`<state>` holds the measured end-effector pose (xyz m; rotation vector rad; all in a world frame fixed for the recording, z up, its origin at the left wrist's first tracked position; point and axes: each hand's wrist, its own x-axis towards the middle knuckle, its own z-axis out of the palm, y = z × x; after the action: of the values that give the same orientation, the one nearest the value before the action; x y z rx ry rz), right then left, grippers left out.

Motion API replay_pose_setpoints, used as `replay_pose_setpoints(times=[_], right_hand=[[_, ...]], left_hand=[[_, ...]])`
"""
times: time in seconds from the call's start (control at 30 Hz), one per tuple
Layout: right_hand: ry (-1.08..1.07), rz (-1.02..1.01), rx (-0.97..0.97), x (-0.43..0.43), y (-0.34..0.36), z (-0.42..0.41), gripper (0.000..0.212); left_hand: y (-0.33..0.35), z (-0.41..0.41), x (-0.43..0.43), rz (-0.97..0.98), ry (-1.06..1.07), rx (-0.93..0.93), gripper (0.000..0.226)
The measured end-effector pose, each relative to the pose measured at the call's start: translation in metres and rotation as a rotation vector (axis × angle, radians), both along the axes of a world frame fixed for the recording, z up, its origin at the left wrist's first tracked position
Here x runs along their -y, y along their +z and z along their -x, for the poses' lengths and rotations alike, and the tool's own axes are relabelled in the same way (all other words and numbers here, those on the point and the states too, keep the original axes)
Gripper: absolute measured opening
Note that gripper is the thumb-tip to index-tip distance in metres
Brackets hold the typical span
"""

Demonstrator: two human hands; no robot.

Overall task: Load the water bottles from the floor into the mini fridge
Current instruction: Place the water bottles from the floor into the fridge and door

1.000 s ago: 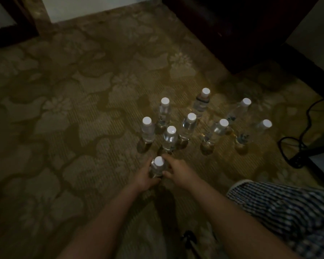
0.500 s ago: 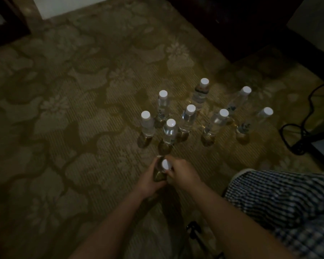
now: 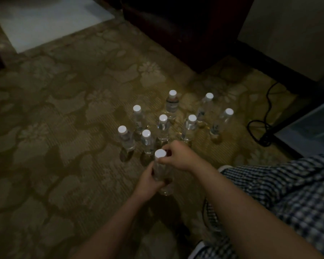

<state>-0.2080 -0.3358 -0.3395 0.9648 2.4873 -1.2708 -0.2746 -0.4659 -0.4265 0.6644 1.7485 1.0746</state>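
Bottle [image 3: 161, 171]: upright, off the carpet [image 3: 64, 146]. Left hand [image 3: 148, 184] wrapped around body for weight; right hand [image 3: 178, 156] pinching neck under white cap [image 3: 160, 153], likely steadying. Eight bottles [image 3: 163, 128] standing just beyond hands. Fridge not identifiable.

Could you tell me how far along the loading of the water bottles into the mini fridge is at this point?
Nothing looks loaded yet; no fridge interior with bottles is in view. In hand: one bottle, gripped around its body by the left hand, with the right hand at its cap. Left: eight bottles stand upright on the carpet, all capped.
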Motion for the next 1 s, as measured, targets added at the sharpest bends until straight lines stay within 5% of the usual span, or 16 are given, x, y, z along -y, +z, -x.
replay_pose_setpoints(times=[0.7,1.0], right_hand=[[-0.341,-0.469,-0.238,-0.099,0.178,-0.164,0.036],[-0.541,-0.449,-0.351,-0.149,0.217,-0.253,0.028]], left_hand=[[0.206,-0.090,-0.164,-0.316,-0.444,-0.267,0.046],[0.253,-0.164,-0.253,-0.441,-0.630,-0.434,0.056]])
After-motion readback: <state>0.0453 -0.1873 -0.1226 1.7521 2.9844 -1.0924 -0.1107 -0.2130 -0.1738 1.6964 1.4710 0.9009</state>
